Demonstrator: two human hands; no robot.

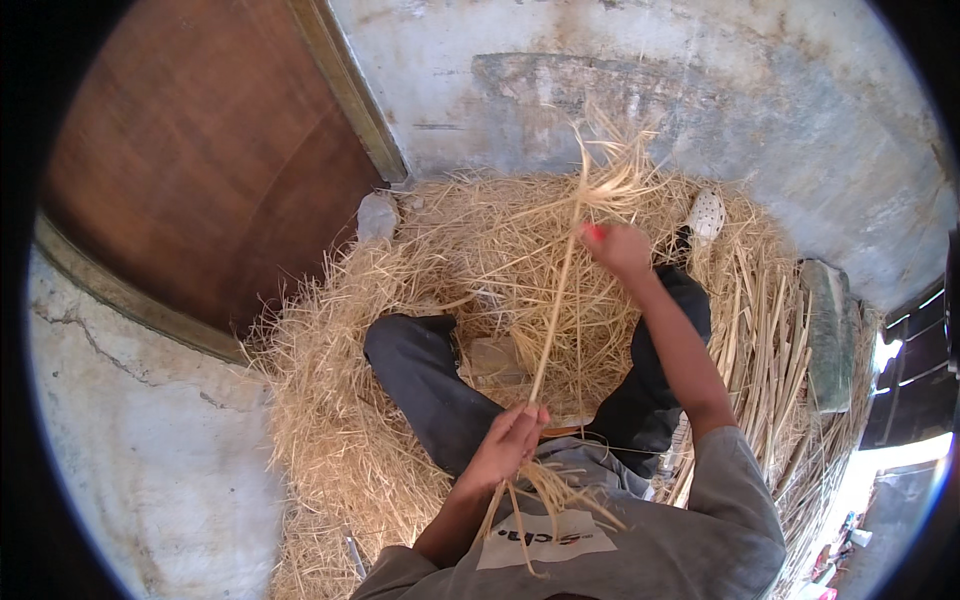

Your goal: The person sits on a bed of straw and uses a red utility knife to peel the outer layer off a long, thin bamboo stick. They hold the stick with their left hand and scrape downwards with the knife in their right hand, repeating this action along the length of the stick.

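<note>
A long pale straw stalk (556, 310) runs slanting up and away from my lap. Its near part is gripped in my left hand (508, 447), closed around it, and frayed dry ends (540, 500) hang below that hand over my shirt. Farther off, my right hand (620, 250) is closed beside the upper stalk. A small red thing (594, 232) shows at its fingers; its kind is too small to make out. Just beyond this hand the stalk spreads into loose, leafy straw (615, 185). Whether the right fingers also touch the stalk is unclear.
Loose straw (330, 400) is heaped around my bent legs (420, 380). Longer stalks (745, 350) lie at the right, beside a greenish block (828, 335). A brown door (210, 150) stands at the left, a worn wall (640, 80) ahead. A pale lump (377, 216) sits by the door frame.
</note>
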